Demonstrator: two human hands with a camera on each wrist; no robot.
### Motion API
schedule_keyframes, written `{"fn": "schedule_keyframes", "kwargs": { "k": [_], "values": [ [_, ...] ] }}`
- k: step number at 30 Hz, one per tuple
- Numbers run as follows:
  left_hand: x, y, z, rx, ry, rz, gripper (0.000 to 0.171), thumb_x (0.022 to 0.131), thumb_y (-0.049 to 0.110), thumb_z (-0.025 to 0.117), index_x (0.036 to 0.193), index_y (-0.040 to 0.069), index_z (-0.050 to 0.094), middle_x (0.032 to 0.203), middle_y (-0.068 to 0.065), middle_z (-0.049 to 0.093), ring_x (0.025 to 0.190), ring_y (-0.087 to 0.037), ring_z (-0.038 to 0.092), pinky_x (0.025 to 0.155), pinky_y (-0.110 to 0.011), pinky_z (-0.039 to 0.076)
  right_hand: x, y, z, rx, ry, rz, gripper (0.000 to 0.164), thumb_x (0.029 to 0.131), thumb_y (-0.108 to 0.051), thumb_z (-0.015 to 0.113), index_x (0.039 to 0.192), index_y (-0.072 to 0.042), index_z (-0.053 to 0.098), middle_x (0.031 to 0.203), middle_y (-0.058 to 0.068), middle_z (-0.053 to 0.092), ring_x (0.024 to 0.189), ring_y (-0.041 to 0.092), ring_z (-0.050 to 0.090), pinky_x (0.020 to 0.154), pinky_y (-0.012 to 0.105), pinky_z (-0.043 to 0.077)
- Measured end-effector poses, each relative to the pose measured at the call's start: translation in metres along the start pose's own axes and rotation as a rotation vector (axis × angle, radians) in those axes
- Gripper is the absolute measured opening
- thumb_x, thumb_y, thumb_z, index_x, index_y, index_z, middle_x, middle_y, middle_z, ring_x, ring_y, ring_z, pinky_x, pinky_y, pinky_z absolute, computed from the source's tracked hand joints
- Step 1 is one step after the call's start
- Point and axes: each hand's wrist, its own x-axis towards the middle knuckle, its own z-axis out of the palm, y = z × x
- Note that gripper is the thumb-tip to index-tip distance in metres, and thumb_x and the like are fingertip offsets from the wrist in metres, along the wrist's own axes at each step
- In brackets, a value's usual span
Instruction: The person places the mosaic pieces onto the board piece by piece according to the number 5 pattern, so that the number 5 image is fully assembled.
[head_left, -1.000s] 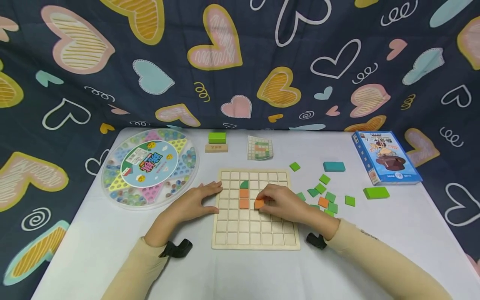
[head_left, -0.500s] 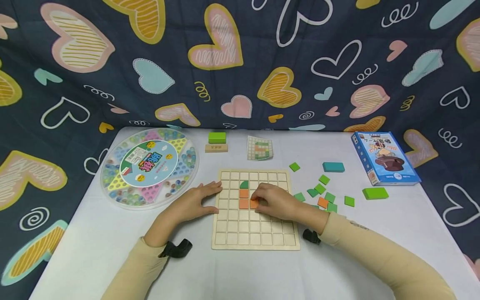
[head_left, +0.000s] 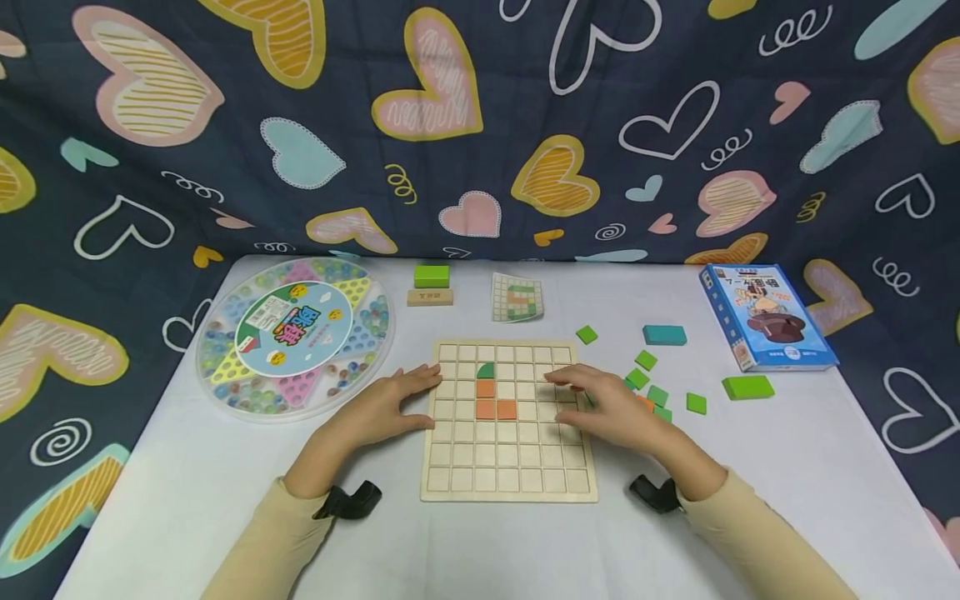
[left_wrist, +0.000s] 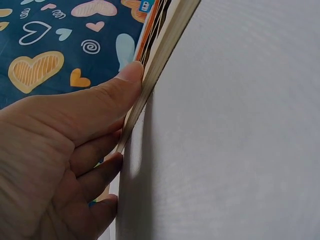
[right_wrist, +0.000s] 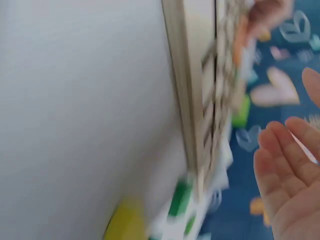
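Observation:
A square wooden grid board (head_left: 517, 479) lies on the white table. It bears a dark green rounded tile (head_left: 486, 371), with two orange tiles below it and a third orange tile (head_left: 507, 409) to the right of the lower one. My left hand (head_left: 382, 407) rests at the board's left edge, fingers and thumb spread; in the left wrist view its thumb touches the board's side (left_wrist: 155, 70). Over the board's right edge hovers my right hand (head_left: 611, 408), holding nothing, its fingers apart from the thumb. The right wrist view is blurred and shows that palm (right_wrist: 295, 200) with relaxed fingers.
Several loose green tiles (head_left: 696, 403) lie right of the board, partly behind my right hand. A teal block (head_left: 664, 335), a green block (head_left: 748, 387) and a blue box (head_left: 772, 321) stand farther right. Behind are a pattern card (head_left: 517, 297) and a round marble game (head_left: 292, 333).
My right hand set the orange tile into the cell beside the lower orange one, let go and moved right to the board's edge. My left hand stayed in place.

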Motion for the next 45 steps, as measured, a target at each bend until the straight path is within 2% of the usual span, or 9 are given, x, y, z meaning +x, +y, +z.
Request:
{"fn": "schedule_keyframes", "kwargs": {
  "k": [3, 6, 10, 15, 22, 31, 37, 45],
  "values": [
    [0.0, 0.0, 0.0, 0.0, 0.001, -0.007, 0.068, 0.08, 0.035, 0.075, 0.136, 0.005, 0.051, 0.148, -0.005, 0.041, 0.138, -0.023, 0.036, 0.116, -0.048, 0.026, -0.022, 0.01, -0.014, 0.001, 0.073, 0.056, 0.051, 0.084, -0.019, 0.073, 0.13, -0.006, 0.056, 0.128, 0.006, 0.059, 0.112, 0.027, 0.059, 0.092, 0.045, 0.052],
    [0.0, 0.0, 0.0, -0.006, 0.0, -0.019, 0.067, 0.08, 0.034, 0.075, 0.136, 0.006, 0.052, 0.148, -0.004, 0.041, 0.139, -0.022, 0.036, 0.116, -0.046, 0.026, -0.043, 0.023, -0.026, -0.026, 0.121, 0.148, 0.05, 0.084, -0.02, 0.073, 0.129, -0.006, 0.057, 0.127, 0.008, 0.06, 0.111, 0.029, 0.059, 0.09, 0.049, 0.052],
    [0.0, 0.001, -0.001, -0.004, 0.0, -0.015, 0.067, 0.08, 0.033, 0.075, 0.136, 0.005, 0.051, 0.148, -0.006, 0.041, 0.138, -0.023, 0.036, 0.116, -0.048, 0.026, -0.066, 0.041, -0.035, -0.069, 0.121, 0.275, 0.048, 0.085, -0.022, 0.072, 0.128, -0.006, 0.057, 0.126, 0.011, 0.061, 0.11, 0.031, 0.06, 0.09, 0.052, 0.051],
    [0.0, 0.002, -0.001, -0.008, -0.007, -0.027, 0.067, 0.08, 0.033, 0.075, 0.136, 0.005, 0.051, 0.149, -0.005, 0.04, 0.139, -0.023, 0.035, 0.116, -0.047, 0.025, -0.08, 0.056, -0.04, -0.117, 0.092, 0.334, 0.045, 0.086, -0.021, 0.07, 0.127, -0.004, 0.058, 0.125, 0.013, 0.061, 0.109, 0.03, 0.06, 0.09, 0.049, 0.051],
    [0.0, 0.001, -0.001, -0.015, -0.019, -0.034, 0.067, 0.081, 0.033, 0.074, 0.137, 0.006, 0.05, 0.15, -0.004, 0.039, 0.14, -0.022, 0.034, 0.117, -0.046, 0.024, -0.079, 0.062, -0.039, -0.166, 0.092, 0.33, 0.039, 0.085, -0.017, 0.071, 0.121, -0.006, 0.062, 0.116, 0.008, 0.064, 0.105, 0.026, 0.061, 0.088, 0.045, 0.052],
    [0.0, 0.0, -0.001, -0.025, -0.021, -0.043, 0.067, 0.081, 0.034, 0.074, 0.137, 0.006, 0.05, 0.15, -0.002, 0.038, 0.14, -0.021, 0.033, 0.118, -0.046, 0.023, -0.072, 0.059, -0.036, -0.172, 0.082, 0.321, 0.036, 0.084, -0.012, 0.07, 0.119, -0.006, 0.063, 0.113, 0.009, 0.065, 0.105, 0.027, 0.06, 0.092, 0.051, 0.049],
    [0.0, 0.0, -0.001, -0.023, -0.022, -0.037, 0.067, 0.081, 0.034, 0.074, 0.137, 0.006, 0.05, 0.15, -0.002, 0.039, 0.14, -0.02, 0.034, 0.118, -0.046, 0.023, -0.07, 0.061, -0.036, -0.198, 0.104, 0.327, 0.033, 0.083, -0.01, 0.071, 0.115, -0.003, 0.064, 0.108, 0.011, 0.065, 0.097, 0.026, 0.061, 0.086, 0.048, 0.052],
    [0.0, -0.001, -0.001, -0.02, -0.017, -0.036, 0.067, 0.081, 0.034, 0.074, 0.137, 0.006, 0.05, 0.15, -0.002, 0.039, 0.14, -0.019, 0.034, 0.118, -0.045, 0.024, -0.062, 0.065, -0.034, -0.228, 0.091, 0.375, 0.027, 0.082, -0.013, 0.072, 0.106, -0.003, 0.066, 0.097, 0.007, 0.063, 0.088, 0.022, 0.058, 0.079, 0.042, 0.052]
  ]
}}
